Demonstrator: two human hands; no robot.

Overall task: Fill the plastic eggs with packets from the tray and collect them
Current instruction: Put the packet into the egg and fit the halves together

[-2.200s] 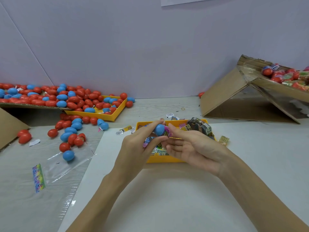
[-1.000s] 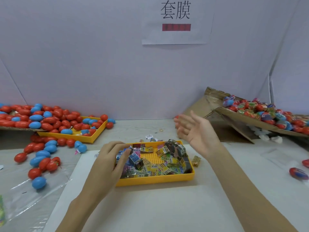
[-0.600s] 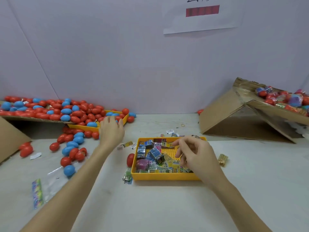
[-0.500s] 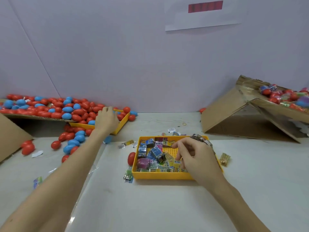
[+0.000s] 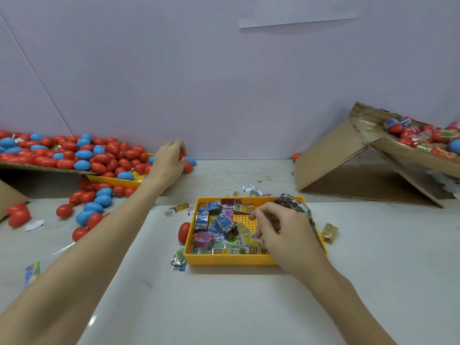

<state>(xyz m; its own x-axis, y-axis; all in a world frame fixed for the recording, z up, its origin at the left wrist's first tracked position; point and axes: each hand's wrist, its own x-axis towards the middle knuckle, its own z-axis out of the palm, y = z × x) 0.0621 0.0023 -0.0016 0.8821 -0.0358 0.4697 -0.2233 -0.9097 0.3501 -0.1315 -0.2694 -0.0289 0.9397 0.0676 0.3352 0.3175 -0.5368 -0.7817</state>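
A yellow tray point(image 5: 231, 258) in the middle of the table holds several small colourful packets point(image 5: 224, 225). My right hand point(image 5: 281, 230) is inside it, fingers curled down and pinching a yellow packet point(image 5: 256, 242) near the front rim. My left hand point(image 5: 169, 163) reaches far left to the corner of a second yellow tray point(image 5: 112, 180) heaped with red and blue plastic eggs point(image 5: 74, 155). Its fingers curl round a red egg point(image 5: 181, 155). One red egg point(image 5: 184, 231) lies against the packet tray's left side.
More eggs point(image 5: 92, 207) are scattered on the table at left, beside a cardboard flap point(image 5: 10, 195). At right, a cardboard ramp point(image 5: 348, 165) carries filled, wrapped eggs point(image 5: 423, 135). Loose packets lie by the tray, one gold point(image 5: 329, 232) and one green point(image 5: 178, 257).
My left hand left the packet tray, reached out to the egg pile and closed on a red egg. My right hand dropped into the packet tray and curled onto the packets.
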